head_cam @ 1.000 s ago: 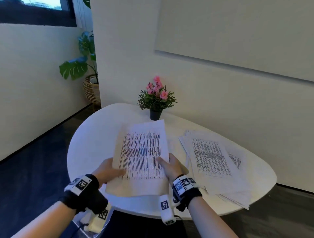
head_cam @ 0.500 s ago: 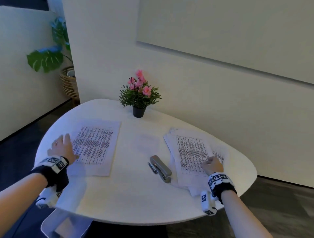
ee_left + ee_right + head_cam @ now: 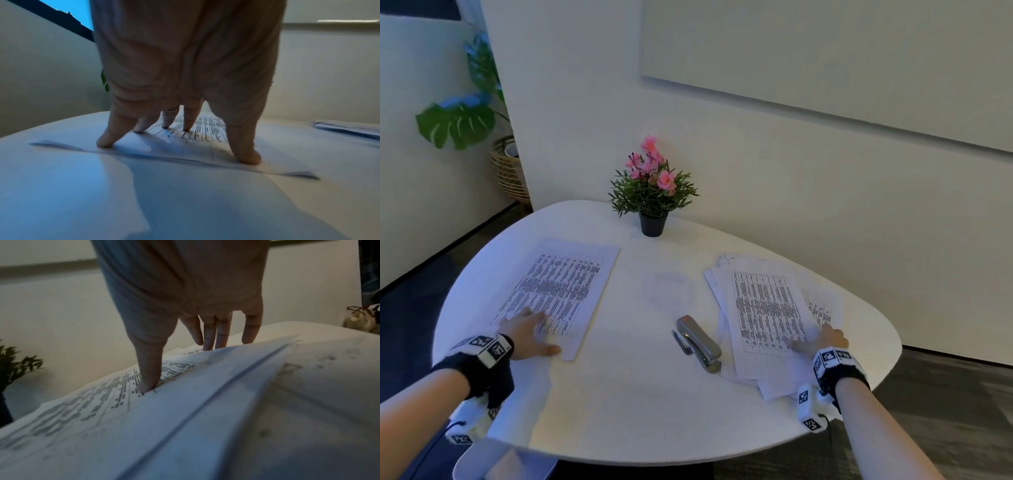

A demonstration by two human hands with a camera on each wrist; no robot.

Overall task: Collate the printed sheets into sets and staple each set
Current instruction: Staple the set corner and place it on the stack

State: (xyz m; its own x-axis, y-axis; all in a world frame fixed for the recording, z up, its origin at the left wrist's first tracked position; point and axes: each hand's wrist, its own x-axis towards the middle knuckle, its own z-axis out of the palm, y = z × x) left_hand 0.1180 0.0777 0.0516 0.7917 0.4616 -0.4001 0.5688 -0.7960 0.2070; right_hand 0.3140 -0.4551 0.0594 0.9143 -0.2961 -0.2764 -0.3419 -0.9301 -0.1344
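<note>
Paper lies under both hands: the left hand (image 3: 530, 330) presses spread, straight fingers (image 3: 107, 141) on the near end of the collated set (image 3: 558, 291) at the left of the surface (image 3: 626, 404), while the right hand (image 3: 825, 339) rests its extended fingers and thumb on the near edge of the loose pile (image 3: 767, 315) at the right, gripping nothing. To lift the next sheet cleanly, the right thumb should probably peel only the top page. Between them lies the stapler (image 3: 698, 342), untouched, just beside the pile.
</note>
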